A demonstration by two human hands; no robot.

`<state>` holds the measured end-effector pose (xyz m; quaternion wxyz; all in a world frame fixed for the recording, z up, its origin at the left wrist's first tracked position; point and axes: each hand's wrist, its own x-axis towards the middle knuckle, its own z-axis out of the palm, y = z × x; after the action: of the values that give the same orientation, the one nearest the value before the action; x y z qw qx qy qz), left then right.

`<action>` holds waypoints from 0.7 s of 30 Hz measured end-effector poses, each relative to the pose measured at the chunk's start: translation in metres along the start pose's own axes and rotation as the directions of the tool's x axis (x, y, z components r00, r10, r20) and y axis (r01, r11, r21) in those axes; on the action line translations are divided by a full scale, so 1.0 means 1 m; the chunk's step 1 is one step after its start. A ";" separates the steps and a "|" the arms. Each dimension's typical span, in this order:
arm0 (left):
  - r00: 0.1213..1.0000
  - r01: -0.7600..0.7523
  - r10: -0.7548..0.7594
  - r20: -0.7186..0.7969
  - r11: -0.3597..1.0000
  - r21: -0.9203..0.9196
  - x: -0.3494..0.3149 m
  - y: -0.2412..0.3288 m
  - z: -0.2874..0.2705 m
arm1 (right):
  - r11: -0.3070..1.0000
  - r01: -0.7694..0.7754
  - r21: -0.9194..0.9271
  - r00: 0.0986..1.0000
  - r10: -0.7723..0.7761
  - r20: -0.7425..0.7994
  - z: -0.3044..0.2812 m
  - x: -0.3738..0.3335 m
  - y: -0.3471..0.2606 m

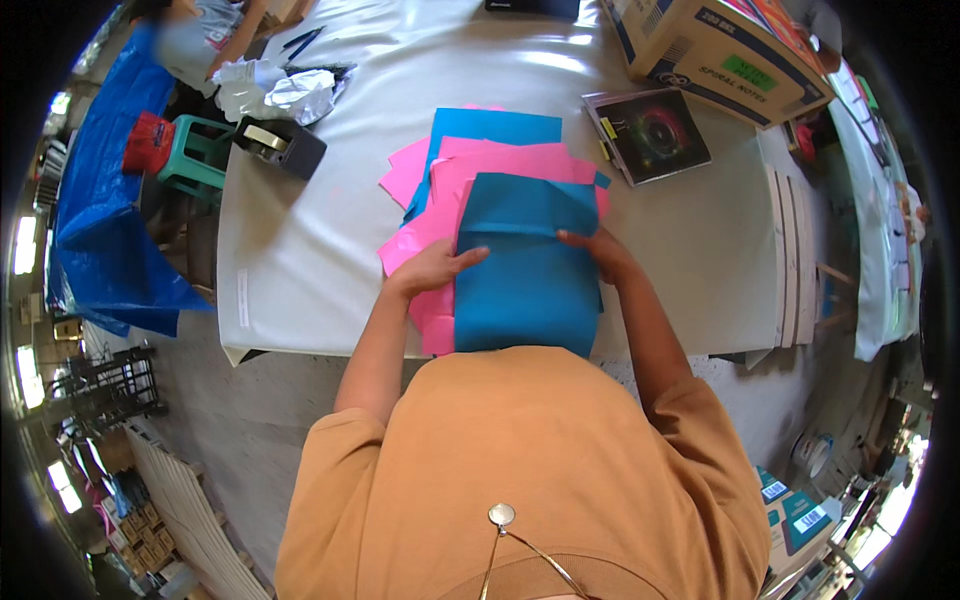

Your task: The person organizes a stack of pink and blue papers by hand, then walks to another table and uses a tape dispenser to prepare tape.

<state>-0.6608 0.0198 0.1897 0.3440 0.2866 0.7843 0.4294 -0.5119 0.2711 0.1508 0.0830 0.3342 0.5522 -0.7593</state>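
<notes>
A blue sheet of paper or thin card [530,290] lies over a loose, fanned pile of pink sheets [500,160] at the table's near edge, close against my body. A crease runs across its upper part. Another blue sheet [497,125] sticks out at the far end of the pile. My left hand [432,268] grips the top blue sheet's left edge, thumb on its face, with pink sheets under the palm. At the right edge, my right hand [602,253] pinches the same sheet, thumb on top; its other fingers are mostly hidden.
On the white-covered table [330,250] stand a black tape dispenser [280,147] and crumpled clear plastic [290,92] at left. A dark-covered notebook [655,132] and a cardboard box [725,55] are at far right. Beyond the left edge is a green stool [195,155]; another person's arm [240,40] shows far left.
</notes>
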 end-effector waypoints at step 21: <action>0.874 -0.178 0.079 -0.480 0.970 -0.164 0.140 -0.037 -0.063 | 0.999 0.022 0.048 0.999 -0.021 -0.025 0.001 0.001 0.001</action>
<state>-0.7993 0.0766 0.1414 0.1418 0.1893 0.7753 0.5857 -0.5129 0.2702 0.1494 0.0600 0.3396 0.5384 -0.7689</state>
